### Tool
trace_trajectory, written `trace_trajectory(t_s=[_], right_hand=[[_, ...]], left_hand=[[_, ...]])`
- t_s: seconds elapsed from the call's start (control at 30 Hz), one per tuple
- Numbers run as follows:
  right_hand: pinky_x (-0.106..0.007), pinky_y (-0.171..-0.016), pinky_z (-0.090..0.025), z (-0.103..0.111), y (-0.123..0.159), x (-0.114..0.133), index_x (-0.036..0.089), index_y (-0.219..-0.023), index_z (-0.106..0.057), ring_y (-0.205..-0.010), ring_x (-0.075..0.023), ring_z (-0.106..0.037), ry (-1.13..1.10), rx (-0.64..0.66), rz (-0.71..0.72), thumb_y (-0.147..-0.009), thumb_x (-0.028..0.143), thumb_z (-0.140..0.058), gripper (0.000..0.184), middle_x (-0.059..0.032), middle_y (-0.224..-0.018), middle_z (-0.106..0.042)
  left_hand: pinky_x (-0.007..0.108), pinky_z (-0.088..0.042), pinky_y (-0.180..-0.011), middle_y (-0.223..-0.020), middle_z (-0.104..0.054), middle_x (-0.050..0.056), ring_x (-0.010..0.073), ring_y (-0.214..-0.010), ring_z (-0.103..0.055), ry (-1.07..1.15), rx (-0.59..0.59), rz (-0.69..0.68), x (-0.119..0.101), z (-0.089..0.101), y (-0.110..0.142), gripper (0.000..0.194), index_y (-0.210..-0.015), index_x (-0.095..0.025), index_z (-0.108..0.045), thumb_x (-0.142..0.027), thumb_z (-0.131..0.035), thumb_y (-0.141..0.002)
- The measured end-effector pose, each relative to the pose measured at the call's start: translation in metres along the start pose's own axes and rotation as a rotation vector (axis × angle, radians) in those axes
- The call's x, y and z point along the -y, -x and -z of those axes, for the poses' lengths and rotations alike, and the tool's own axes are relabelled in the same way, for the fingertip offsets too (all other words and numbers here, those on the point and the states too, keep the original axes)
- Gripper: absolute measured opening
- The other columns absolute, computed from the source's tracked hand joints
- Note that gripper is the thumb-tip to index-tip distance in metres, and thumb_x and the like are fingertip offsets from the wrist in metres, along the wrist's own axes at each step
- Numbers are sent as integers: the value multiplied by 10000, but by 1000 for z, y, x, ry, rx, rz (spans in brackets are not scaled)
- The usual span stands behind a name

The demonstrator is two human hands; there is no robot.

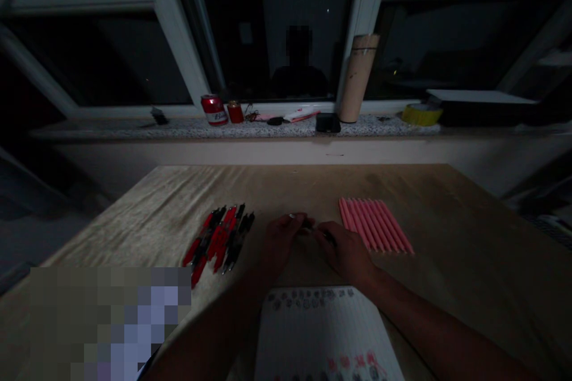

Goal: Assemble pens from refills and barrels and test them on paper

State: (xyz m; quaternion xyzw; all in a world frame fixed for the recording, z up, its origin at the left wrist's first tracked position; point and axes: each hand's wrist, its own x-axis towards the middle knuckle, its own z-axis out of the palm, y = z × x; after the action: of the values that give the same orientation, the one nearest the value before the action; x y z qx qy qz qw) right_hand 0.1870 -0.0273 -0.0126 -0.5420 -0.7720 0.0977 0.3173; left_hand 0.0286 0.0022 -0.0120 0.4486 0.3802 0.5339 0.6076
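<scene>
Over the middle of the table, my left hand (283,235) and my right hand (346,247) are close together with fingertips pinched. My right fingers are closed round a small black piece (329,237), which looks like part of a black pen. Between my left thumb and fingers is another small dark piece (307,224), mostly hidden in the dim light. Left of my hands lie red pens (220,238) and black pens (239,241), side by side in a slanted group. Right of them is a neat row of pink pens or pencils (375,225).
A lined notebook page (326,333) with rows of dark and red marks lies between my forearms. Beyond the table (295,175), the window sill (179,130) holds a red can (214,110), a tall cardboard tube (358,78), a small black box (328,123) and yellow tape (421,115).
</scene>
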Motion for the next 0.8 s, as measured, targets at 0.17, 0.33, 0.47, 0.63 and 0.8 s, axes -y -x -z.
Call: trace_trajectory(t_s=[0.17, 0.33, 0.47, 0.63, 0.8], right_hand=[[-260, -615, -432, 0, -1, -2, 173, -896, -623, -680, -176, -645, 62, 69, 22, -953, 311, -315, 342, -63, -786, -686], [-253, -621, -441, 4, 0, 2, 185, -966, -603, -711, -174, -653, -19, 43, -9, -926, 344, -397, 263, -63, -854, -695], [-262, -598, -443, 3, 1, 1, 177, -973, -569, -703, -186, -650, -73, -30, -45, -899, 373, -455, 238, -66, -841, -691], [-263, -599, -436, 2, 1, -2, 177, -946, -565, -695, -192, -654, -56, -1, -34, -912, 363, -428, 234, -68, -803, -695], [-270, -550, -416, 1, 0, -1, 181, -1024, -578, -649, -215, -666, 63, 92, -45, -930, 359, -378, 284, -77, -774, -708]], left_hand=[[313, -487, -775, -907, -708, 98, 186, -827, -649, 102, 59, 37, 0, -1, 0, 280, -907, -136, -689, -366, -659, -749], [353, -493, -790, -973, -696, 116, 221, -895, -641, 245, 117, 65, -1, -3, 2, 342, -992, -140, -669, -357, -682, -727], [297, -493, -714, -775, -704, 67, 174, -727, -638, 72, 26, 50, -2, -3, 2, 240, -775, -140, -710, -372, -684, -717], [292, -488, -701, -724, -698, 42, 169, -683, -636, -96, 3, 22, -2, 0, 1, 241, -726, -166, -713, -398, -649, -741], [324, -497, -783, -877, -707, 88, 195, -812, -648, -61, 116, -12, -4, -1, 2, 281, -858, -127, -701, -383, -628, -769]])
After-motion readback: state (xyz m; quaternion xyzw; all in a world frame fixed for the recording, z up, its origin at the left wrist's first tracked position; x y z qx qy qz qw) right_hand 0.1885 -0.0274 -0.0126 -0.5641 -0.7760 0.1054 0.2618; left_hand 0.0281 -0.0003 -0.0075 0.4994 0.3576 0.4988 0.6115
